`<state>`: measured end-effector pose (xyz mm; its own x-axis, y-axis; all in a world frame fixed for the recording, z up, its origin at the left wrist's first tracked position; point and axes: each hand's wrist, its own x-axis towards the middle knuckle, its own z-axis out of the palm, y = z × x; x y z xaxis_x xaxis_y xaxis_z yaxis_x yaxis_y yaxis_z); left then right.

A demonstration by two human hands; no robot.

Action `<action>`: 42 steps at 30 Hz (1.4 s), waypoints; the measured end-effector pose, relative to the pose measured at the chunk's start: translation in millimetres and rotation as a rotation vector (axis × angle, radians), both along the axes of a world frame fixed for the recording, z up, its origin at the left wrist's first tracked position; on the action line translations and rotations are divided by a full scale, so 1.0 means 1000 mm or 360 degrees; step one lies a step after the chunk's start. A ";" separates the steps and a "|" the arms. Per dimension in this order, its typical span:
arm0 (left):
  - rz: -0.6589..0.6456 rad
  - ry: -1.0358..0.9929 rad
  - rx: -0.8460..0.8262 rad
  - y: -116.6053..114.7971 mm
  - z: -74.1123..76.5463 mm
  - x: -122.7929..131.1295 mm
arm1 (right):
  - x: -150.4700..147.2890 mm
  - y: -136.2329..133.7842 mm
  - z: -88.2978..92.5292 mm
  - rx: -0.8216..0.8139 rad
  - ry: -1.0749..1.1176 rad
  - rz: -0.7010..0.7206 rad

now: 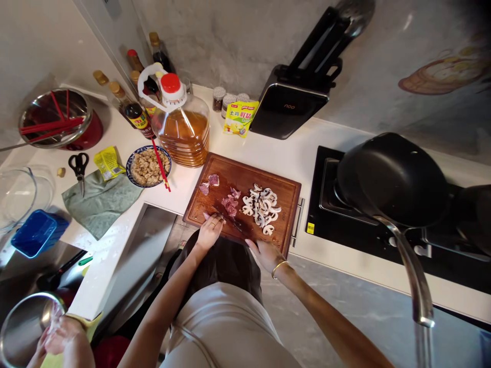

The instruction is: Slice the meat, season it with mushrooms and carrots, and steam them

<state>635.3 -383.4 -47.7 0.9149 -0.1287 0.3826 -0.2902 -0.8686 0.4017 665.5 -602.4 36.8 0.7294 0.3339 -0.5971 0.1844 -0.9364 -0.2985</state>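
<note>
On the wooden cutting board (230,171), my left hand (210,229) is closed, its curled fingers pressing down on a piece of raw meat (206,215). My right hand (266,254) grips a kitchen knife (235,223) at the board's near edge; its handle is mostly hidden in my palm. The dark blade points left, its tip close to my left fingers. Just beyond the blade lies a small pile of cut raw meat (230,203). Farther left on the board are a few larger meat pieces (205,188). Sliced mushrooms (263,207) form a heap at the right.
A frying pan (399,179) sits on the stove at right, handle jutting over the edge. Behind the board stand a big oil jug (186,130) and a knife block (290,105). A bowl of food (148,167) is left. Another person's hands (63,335) work over a pot at lower left.
</note>
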 end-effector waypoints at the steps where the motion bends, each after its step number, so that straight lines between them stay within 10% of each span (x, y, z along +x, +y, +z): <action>1: -0.0014 0.0006 0.0004 -0.001 -0.001 0.000 | 0.001 0.004 -0.001 0.0013 -0.0009 -0.0005; 10: -0.0063 -0.0035 0.0117 -0.004 -0.002 0.001 | 0.025 0.060 -0.021 0.0135 -0.0089 -0.0017; 42: -0.0148 0.0162 0.0190 0.012 -0.004 -0.005 | 0.015 0.010 0.007 -0.0021 0.0029 0.0114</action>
<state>630.3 -371.5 -51.8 0.9302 -0.2535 0.2654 -0.3345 -0.8831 0.3289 680.4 -592.5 44.0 0.6929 0.3768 -0.6148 0.2456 -0.9250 -0.2900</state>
